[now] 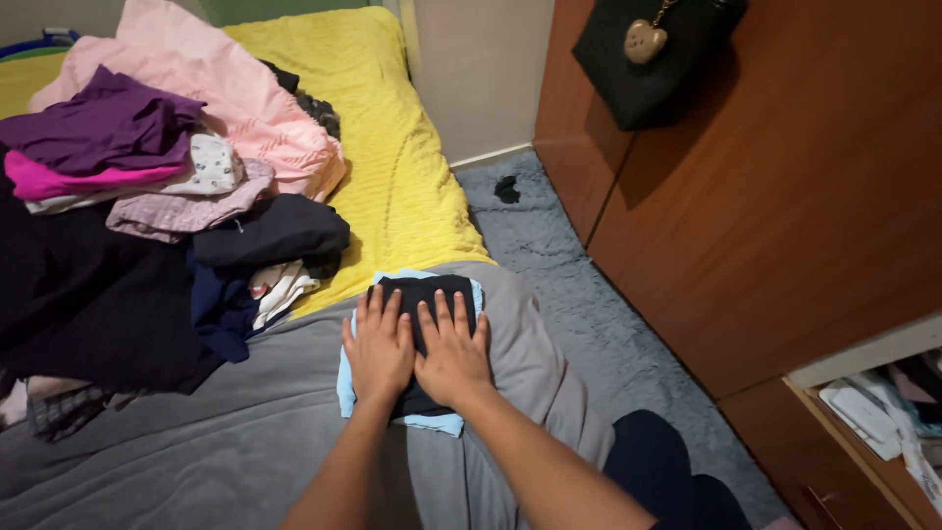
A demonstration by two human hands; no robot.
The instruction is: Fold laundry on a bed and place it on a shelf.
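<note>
Left hand (378,345): laid flat, fingers spread, on the dark folded garment (424,299); nothing is gripped, the open palm presses down, seemingly to flatten the cloth.
Right hand (453,355): placed just beside the left, touching it, also flat and open on the same garment; no grip is closed on anything.
Dark folded garment: set on a light blue folded cloth (345,378), whose edges show around it; the two appear stacked so that the fold is kept neat.
Bed (235,442): the small stack rests near its foot edge, on a grey blanket, within easy reach of both arms.
Yellow bedspread (392,147): seen beyond the stack, covering the far part of the bed.
Clothes heap (167,167): pink, purple, white and dark pieces are piled loosely to the left, apart from the stack.
Wooden wardrobe (785,196): stands to the right, a black bag (657,59) hung on it.
Grey rug (579,294): lies between bed and wardrobe.
</note>
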